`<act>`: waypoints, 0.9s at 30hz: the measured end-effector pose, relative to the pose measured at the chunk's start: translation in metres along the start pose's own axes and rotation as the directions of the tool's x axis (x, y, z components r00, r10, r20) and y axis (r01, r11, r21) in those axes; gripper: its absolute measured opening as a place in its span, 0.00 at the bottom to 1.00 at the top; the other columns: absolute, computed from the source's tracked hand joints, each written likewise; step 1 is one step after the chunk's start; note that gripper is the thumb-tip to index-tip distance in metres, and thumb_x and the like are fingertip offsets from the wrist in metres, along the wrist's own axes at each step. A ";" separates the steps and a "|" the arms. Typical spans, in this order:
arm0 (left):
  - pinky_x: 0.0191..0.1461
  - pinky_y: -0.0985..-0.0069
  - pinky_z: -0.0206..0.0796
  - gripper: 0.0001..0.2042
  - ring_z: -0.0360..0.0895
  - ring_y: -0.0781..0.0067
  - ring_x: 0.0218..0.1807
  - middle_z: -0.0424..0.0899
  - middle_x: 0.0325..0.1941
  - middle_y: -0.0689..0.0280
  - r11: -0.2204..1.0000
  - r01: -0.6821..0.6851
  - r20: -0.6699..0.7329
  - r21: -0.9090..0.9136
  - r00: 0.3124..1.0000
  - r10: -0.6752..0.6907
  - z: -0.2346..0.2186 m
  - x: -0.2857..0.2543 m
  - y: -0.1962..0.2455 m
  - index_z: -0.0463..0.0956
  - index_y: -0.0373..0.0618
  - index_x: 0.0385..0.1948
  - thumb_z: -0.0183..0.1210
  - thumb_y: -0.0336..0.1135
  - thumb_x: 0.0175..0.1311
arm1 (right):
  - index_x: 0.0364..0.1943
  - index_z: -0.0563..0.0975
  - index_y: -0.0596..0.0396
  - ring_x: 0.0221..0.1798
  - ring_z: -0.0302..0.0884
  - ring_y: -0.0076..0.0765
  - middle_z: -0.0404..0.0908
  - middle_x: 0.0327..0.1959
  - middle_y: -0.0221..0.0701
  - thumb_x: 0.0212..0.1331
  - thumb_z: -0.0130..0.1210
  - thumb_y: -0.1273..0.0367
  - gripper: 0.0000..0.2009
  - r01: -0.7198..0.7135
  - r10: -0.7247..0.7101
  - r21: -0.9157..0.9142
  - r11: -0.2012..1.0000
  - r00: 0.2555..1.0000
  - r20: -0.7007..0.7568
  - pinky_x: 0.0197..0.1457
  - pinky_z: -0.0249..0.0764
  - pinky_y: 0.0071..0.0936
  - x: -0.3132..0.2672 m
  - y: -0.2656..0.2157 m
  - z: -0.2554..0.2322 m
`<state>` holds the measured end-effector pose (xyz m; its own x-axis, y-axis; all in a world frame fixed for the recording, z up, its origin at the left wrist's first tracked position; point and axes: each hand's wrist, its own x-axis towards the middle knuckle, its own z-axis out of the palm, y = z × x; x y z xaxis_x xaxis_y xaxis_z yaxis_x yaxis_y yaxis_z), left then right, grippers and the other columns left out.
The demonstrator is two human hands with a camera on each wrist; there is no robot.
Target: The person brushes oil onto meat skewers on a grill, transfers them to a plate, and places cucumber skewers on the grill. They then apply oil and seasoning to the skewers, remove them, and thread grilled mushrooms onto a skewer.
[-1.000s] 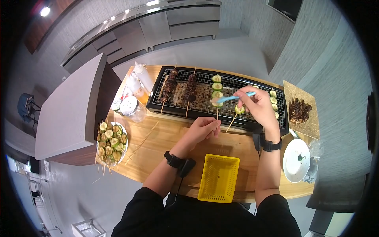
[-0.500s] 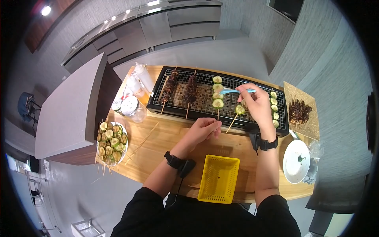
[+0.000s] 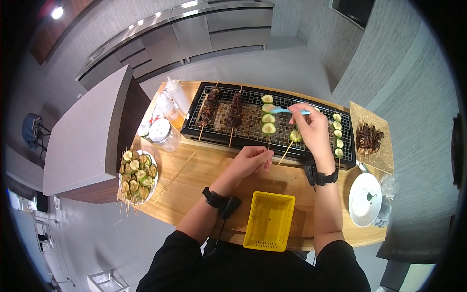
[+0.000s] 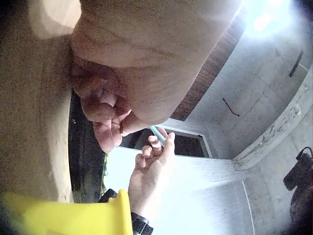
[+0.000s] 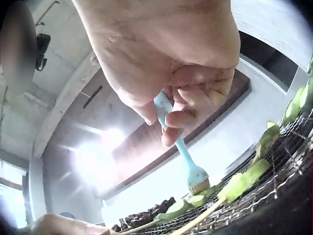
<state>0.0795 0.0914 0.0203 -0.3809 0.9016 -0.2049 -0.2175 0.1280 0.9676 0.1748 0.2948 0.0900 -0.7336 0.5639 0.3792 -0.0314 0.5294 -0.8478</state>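
Note:
My right hand grips a light blue basting brush over the grill. Its bristles rest on the upper part of a zucchini skewer, near the second slice from the far end; the right wrist view shows the brush head right at the slices. Over the grill's front edge, my left hand pinches the bare near end of that skewer's stick between thumb and fingers. Another zucchini skewer lies at a slant under my right hand, partly hidden by it.
Two dark meat skewers lie left on the grill, another zucchini skewer right. Bottles, a shaker jar and a loaded plate stand left. A yellow basket sits in front; a white bowl is right.
My right hand has drawn the brush from the nearer slices up toward the skewer's far end. My left hand stays at the stick's end.

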 end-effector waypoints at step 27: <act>0.27 0.85 0.53 0.17 0.63 0.90 0.22 0.81 0.24 0.74 0.999 -0.034 0.000 -0.004 0.999 0.034 -0.001 0.003 -0.008 0.81 0.45 0.29 0.58 0.44 0.80 | 0.55 0.85 0.51 0.19 0.67 0.19 0.78 0.18 0.27 0.71 0.63 0.68 0.12 0.047 -0.046 -0.044 0.998 0.999 0.014 0.26 0.63 0.24 0.002 0.022 0.018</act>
<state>0.0791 0.0931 0.0121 -0.3883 0.9054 -0.1717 -0.2078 0.0955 0.9735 0.1604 0.2958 0.0653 -0.7409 0.5298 0.4128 -0.0357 0.5827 -0.8119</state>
